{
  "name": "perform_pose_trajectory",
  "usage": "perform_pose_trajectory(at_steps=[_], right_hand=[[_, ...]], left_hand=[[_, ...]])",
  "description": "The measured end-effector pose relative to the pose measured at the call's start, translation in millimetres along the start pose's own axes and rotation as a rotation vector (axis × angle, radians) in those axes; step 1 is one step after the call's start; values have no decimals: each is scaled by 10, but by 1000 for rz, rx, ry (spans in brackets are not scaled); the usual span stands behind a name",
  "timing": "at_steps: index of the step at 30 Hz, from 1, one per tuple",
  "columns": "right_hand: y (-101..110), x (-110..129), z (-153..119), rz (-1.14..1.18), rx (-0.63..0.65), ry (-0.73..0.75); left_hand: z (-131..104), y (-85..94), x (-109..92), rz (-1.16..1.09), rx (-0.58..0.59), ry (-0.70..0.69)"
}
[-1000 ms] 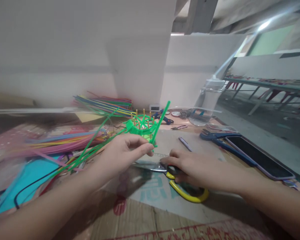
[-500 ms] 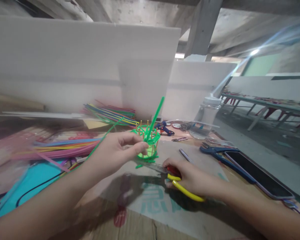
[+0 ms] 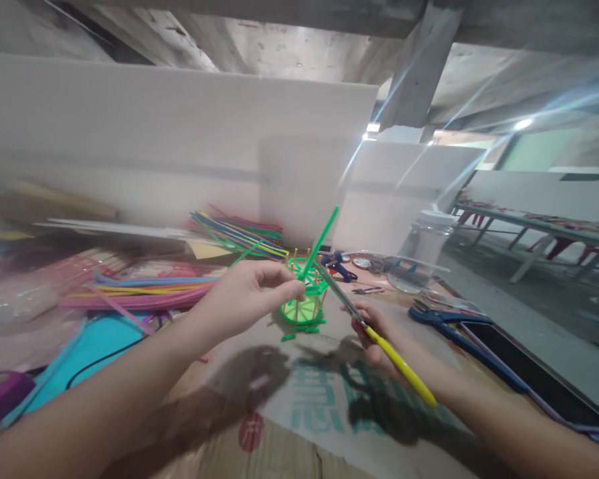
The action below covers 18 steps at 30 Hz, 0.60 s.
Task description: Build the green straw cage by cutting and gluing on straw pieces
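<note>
A small round green frame (image 3: 302,309) with thin upright wooden sticks stands on the plastic sheet. My left hand (image 3: 262,289) is closed at its near left side, thumb and forefinger pinched on a green strip. One green strip (image 3: 322,241) rises slanting from the frame's top. In my right hand (image 3: 379,332) are pliers or scissors with yellow handles (image 3: 402,366); their metal jaws point up and left to the strip's lower part. Short green pieces (image 3: 307,328) lie in front of the frame.
Bundles of coloured strips (image 3: 144,296) lie at the left, others (image 3: 239,233) behind. A blue glue gun (image 3: 339,266) and a clear bottle (image 3: 419,256) stand behind the sheet. Blue-handled pliers (image 3: 459,332) and a phone (image 3: 534,372) lie at the right.
The yellow-handled tool has swung from low beside the frame's base up to the slanting strip. My left hand keeps its pinch beside the frame. The whole view has shifted slightly.
</note>
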State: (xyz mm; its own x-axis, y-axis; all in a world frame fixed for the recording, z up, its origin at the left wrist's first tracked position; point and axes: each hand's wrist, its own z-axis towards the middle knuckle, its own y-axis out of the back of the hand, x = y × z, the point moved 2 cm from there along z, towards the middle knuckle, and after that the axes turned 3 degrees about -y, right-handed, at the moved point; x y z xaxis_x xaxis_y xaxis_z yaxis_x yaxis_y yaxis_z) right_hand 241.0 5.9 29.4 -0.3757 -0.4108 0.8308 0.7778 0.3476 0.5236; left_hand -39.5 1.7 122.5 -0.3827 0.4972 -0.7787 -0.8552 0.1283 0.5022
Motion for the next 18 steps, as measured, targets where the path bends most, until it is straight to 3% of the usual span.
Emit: perform_pose_trajectory(at_steps=[7, 14, 18], right_hand=[[-58, 200, -52, 18, 29, 6], [-35, 209, -1, 11, 30, 17], [-43, 368, -5, -27, 109, -3]], left_hand=[[8, -22, -11, 11, 96, 12], [44, 85, 49, 26, 67, 8], [32, 37, 49, 4, 164, 49]])
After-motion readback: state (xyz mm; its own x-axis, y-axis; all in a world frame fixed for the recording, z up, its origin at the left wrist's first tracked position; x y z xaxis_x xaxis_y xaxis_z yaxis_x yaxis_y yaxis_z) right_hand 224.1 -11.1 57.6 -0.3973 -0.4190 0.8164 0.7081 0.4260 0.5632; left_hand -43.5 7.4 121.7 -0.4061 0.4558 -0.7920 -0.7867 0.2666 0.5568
